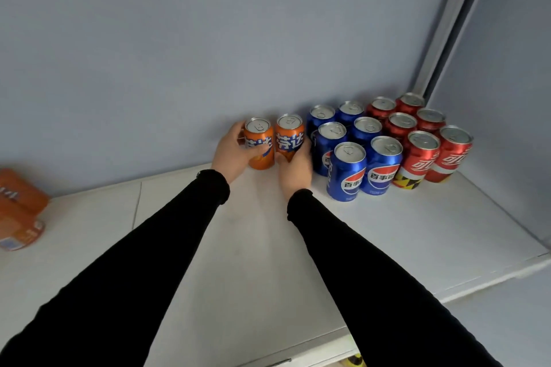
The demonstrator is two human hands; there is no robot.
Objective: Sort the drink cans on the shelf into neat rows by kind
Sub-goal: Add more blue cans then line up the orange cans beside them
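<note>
Two orange cans stand upright side by side against the back wall of the white shelf. My left hand grips the left orange can, fingers curled round its side. My right hand grips the right orange can from the front and below. To their right stand several blue cans in two neat rows, then several red cans in two rows reaching the right wall.
At the far left edge lie more orange cans, some on their sides and partly cut off by the frame. A metal rail runs up the right corner. The shelf's front edge is near my elbows.
</note>
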